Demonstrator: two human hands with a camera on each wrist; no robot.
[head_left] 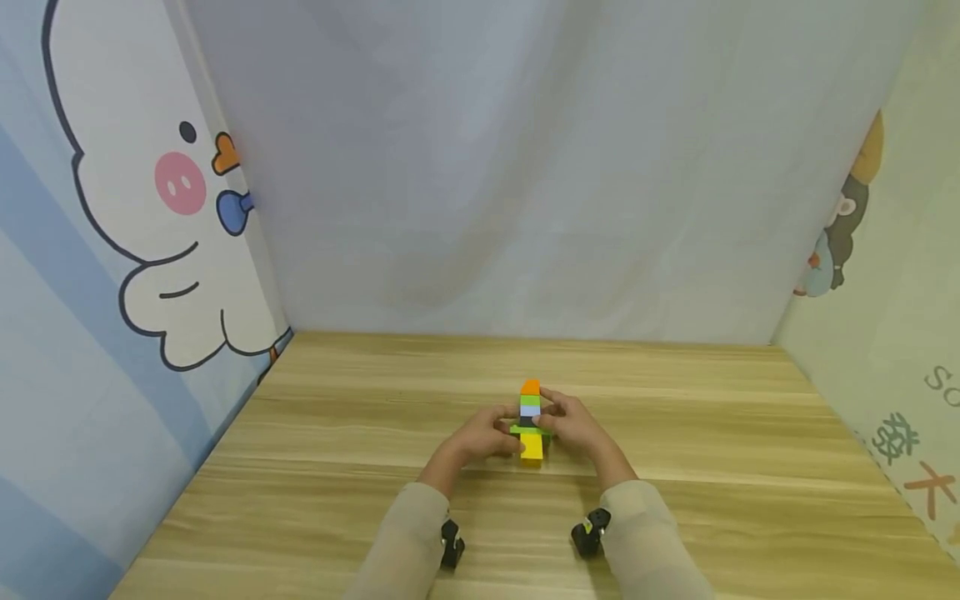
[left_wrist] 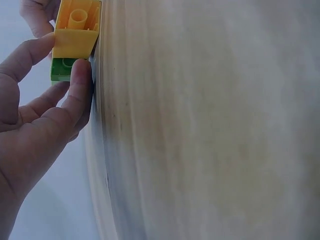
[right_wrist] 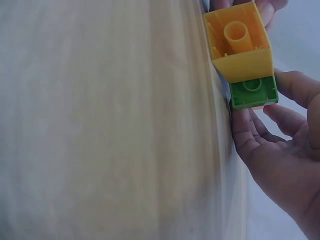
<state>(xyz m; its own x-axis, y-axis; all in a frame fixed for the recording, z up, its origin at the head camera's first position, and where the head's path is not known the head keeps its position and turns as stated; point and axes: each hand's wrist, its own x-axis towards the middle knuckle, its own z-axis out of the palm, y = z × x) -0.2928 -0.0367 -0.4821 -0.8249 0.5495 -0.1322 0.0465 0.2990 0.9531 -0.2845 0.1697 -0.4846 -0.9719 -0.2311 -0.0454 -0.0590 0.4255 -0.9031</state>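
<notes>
- Block stack [head_left: 530, 421] sits roughly mid-table, a bit toward the near edge, held between both hands. Looks like a little tower lying away from the person: orange piece at the far end, then green, pale blue, something dark, a wider green piece, and a yellow block [head_left: 532, 447] at the near end.
- Wrist views show the yellow block's hollow underside with the tube inside [right_wrist: 239, 44], and a green brick [right_wrist: 253, 92] snug against it. Same pair shows up in the left wrist view too [left_wrist: 75, 31].
- Left hand [head_left: 484, 437] is on the left side of the stack, fingers curled in and pinching it. In the left wrist view the thumb [left_wrist: 79, 82] presses on the green brick and a finger lies along the yellow one.
- Right hand [head_left: 572, 427] has the right side, fingers wrapped in around the upper pieces. From the right wrist view its fingers [right_wrist: 295, 87] touch the green brick's edge, palm fairly loose behind it.
- Both arms are in beige sleeves [head_left: 401, 542], each with a small black wrist camera [head_left: 451, 544] strapped on.
- Wooden table [head_left: 712, 467] under everything, light grain.
- Backdrop is a pale cloth [head_left: 525, 167], with a cartoon duck panel [head_left: 135, 192] on the left and another cartoon print [head_left: 843, 225] on the right.
</notes>
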